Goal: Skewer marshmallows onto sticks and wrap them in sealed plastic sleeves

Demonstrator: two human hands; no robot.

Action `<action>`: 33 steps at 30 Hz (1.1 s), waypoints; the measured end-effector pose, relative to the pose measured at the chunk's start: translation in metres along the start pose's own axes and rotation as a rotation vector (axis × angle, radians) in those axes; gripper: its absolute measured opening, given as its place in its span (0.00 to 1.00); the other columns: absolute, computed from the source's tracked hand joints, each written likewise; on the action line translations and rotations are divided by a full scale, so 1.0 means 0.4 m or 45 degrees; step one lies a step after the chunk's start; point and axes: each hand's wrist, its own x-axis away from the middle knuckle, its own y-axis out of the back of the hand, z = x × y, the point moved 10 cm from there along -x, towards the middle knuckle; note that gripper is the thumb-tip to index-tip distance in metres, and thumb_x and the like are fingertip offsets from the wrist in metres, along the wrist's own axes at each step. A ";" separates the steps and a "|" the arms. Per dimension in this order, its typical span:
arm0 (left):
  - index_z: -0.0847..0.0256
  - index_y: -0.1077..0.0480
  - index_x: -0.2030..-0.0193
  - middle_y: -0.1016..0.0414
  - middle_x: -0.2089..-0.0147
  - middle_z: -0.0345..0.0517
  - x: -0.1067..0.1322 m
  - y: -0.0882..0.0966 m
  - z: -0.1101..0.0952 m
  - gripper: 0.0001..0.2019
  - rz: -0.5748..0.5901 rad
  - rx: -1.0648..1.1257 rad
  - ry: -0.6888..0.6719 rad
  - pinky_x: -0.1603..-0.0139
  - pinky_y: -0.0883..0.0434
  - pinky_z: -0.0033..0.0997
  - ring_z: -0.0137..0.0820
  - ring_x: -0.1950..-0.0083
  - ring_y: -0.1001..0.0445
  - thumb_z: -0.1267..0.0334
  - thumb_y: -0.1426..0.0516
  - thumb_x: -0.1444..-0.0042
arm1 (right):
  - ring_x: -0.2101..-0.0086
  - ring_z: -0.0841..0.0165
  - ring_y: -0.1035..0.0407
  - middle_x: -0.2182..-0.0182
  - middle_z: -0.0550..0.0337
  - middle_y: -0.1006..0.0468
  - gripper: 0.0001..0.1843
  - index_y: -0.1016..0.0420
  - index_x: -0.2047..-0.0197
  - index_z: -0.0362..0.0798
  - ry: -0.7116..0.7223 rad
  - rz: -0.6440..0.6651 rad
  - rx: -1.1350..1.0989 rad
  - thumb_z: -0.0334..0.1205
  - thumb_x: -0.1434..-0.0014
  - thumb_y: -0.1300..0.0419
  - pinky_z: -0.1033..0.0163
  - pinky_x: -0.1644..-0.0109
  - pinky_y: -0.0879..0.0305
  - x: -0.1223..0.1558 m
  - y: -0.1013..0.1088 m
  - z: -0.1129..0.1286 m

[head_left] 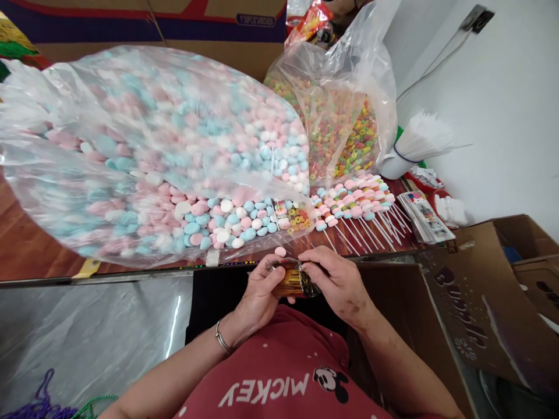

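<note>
At the table's near edge, the left hand (257, 297) and right hand (338, 282) pinch a small shiny wrapper (293, 280) between them, fingers curled tight on its ends. A pink candy (280, 251) lies just beyond it. Behind sit the candy bag (144, 151), ring bag (340, 128) and finished skewers (358, 203).

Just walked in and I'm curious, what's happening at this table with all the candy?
A person in a red shirt holds a small shiny wrapper between the left hand and the right hand, close to the body. A pink candy sits just above the fingers. On the table lie a big bag of pink, blue and white candies, a bag of colourful rings, and a row of finished candy sticks.
</note>
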 end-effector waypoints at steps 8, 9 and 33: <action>0.59 0.28 0.61 0.24 0.64 0.40 -0.007 0.015 -0.018 0.18 -0.083 0.018 -0.048 0.85 0.25 0.26 0.31 0.71 0.24 0.59 0.28 0.56 | 0.62 0.69 0.25 0.63 0.59 0.21 0.11 0.24 0.56 0.50 0.067 -0.179 0.100 0.30 0.34 0.46 0.65 0.54 0.28 0.001 0.041 0.007; 0.59 0.28 0.62 0.24 0.63 0.40 -0.008 0.016 -0.023 0.18 -0.086 0.018 -0.061 0.86 0.26 0.26 0.31 0.71 0.24 0.59 0.28 0.56 | 0.62 0.69 0.26 0.64 0.59 0.21 0.11 0.24 0.56 0.50 0.067 -0.198 0.102 0.30 0.34 0.46 0.65 0.55 0.28 0.000 0.045 0.005; 0.59 0.25 0.59 0.23 0.63 0.42 -0.006 0.003 -0.010 0.18 0.061 0.068 -0.011 0.82 0.23 0.30 0.33 0.71 0.23 0.57 0.28 0.56 | 0.58 0.66 0.22 0.55 0.56 0.19 0.16 0.28 0.45 0.51 0.122 -0.066 0.212 0.34 0.35 0.42 0.64 0.50 0.25 0.006 -0.008 -0.007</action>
